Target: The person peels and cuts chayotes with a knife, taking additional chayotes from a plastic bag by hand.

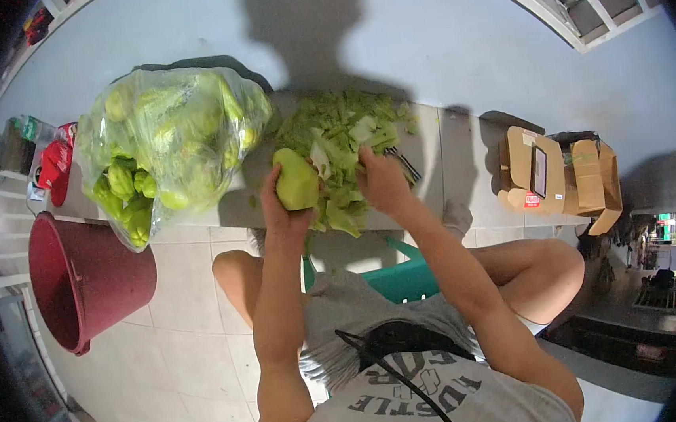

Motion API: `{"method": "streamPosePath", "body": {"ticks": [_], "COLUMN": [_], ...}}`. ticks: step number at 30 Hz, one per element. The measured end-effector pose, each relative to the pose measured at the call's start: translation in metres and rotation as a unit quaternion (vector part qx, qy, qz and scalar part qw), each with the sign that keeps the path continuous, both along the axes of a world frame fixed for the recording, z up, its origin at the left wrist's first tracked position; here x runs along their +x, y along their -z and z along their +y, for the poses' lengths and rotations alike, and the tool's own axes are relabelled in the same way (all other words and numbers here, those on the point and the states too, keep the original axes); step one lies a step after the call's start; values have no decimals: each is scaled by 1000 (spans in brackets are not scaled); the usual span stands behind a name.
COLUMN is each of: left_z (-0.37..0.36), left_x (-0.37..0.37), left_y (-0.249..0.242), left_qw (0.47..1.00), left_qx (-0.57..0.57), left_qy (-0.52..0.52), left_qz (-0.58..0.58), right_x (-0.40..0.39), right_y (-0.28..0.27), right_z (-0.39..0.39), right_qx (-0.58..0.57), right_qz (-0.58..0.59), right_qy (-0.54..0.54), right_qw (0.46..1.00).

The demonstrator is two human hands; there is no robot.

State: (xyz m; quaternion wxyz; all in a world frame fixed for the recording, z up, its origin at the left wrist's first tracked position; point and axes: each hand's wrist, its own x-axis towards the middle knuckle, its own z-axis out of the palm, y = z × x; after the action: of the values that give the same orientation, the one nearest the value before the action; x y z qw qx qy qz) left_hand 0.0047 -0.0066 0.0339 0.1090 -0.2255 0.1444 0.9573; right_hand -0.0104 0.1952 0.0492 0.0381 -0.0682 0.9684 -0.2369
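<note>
Reference point: the peel pile (340, 131), which lies on the ledge (425, 208). All positions below are given from this pile.

Left hand (289, 211): located at the near left edge of the pile. The fingers and thumb wrap around one pale green gourd (296, 180) and grip it from below and the sides. The gourd is held upright, with its upper face exposed.

Right hand (386, 182): located over the near right part of the pile, apart from the gourd. The fingers are partly curled, neither spread flat nor pressed against the left hand. Whether they pinch anything cannot be told. A striped dark item (404, 164) shows just beside this hand, at the right edge of the pile; its type is unclear.

Left of the pile: a clear bag (181, 136) contains many green gourds, several visible at its near left opening. Farther left is a red item (56, 163). A dark red bucket (101, 273) is on the floor, left and nearer the person.

Right of the pile, well apart: an open carton (521, 169) carries a flat dark-edged item (539, 171). A second carton (596, 179) is just beyond it.

Near side of the pile: a green stool (399, 279).
</note>
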Motion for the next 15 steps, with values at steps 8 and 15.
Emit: {"method": "streamPosePath", "body": {"ticks": [8, 15], "left_z": [3, 4], "left_x": [2, 3], "left_y": [21, 19], "left_qw": [990, 994], "left_qx": [108, 98], "left_qy": [29, 26], "left_qz": [81, 50], "right_x": [29, 25], "right_y": [-19, -16], "right_z": [-26, -29], "right_qx": [-2, 37], "right_qz": [194, 198], "right_qy": [-179, -168], "right_qw": [965, 965]}}
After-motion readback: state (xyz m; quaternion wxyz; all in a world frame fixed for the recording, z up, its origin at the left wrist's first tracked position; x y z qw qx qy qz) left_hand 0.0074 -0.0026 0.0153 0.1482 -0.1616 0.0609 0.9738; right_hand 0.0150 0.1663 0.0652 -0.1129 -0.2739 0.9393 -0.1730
